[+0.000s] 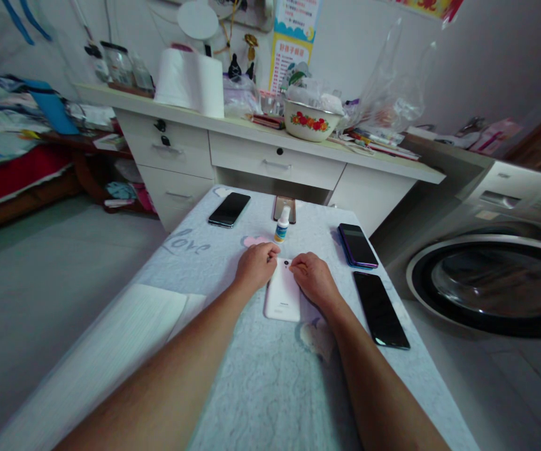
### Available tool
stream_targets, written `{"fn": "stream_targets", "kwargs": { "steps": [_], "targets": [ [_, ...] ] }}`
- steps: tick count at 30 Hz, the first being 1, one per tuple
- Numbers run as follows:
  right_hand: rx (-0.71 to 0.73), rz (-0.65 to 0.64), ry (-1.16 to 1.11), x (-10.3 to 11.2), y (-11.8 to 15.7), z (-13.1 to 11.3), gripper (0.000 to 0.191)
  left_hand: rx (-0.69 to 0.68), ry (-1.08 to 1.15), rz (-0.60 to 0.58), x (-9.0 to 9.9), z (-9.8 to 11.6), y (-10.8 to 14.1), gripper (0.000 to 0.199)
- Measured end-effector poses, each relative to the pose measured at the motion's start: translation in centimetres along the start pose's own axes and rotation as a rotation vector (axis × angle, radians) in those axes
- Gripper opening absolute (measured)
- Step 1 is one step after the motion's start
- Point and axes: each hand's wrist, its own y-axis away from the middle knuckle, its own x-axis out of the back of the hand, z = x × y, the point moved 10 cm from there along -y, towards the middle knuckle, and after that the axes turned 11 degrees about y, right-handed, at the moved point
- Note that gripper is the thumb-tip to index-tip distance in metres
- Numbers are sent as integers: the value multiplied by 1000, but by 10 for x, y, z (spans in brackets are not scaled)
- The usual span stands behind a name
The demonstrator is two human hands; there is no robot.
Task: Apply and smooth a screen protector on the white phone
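A white smartphone (283, 294) lies on the cloth-covered table, back side up, its camera lens at the far end. My left hand (255, 266) is closed at its far left corner, fingers curled and pinching at the edge. At the far right corner, my right hand (315, 279) has its fingertips pressed together on the phone's edge. Just beyond my fingers stands a small spray bottle (282, 225) with a white top and a blue and yellow label. Behind the bottle is a flat brownish phone case or phone (291, 210).
A black-screened phone (230, 209) lies at the far left. On the right are a purple-edged phone (357, 245) and a larger black phone (380, 309). White paper (143, 319) lies by my left forearm. Beyond stand a white desk (270, 164) and a washing machine (500, 275).
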Motion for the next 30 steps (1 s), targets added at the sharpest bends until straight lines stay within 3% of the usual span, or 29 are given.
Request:
{"fn": "stream_targets", "kwargs": {
  "steps": [30],
  "targets": [
    [29, 6, 19, -4, -1, 1, 11, -4, -8, 3, -1, -1, 0, 21]
  ]
}}
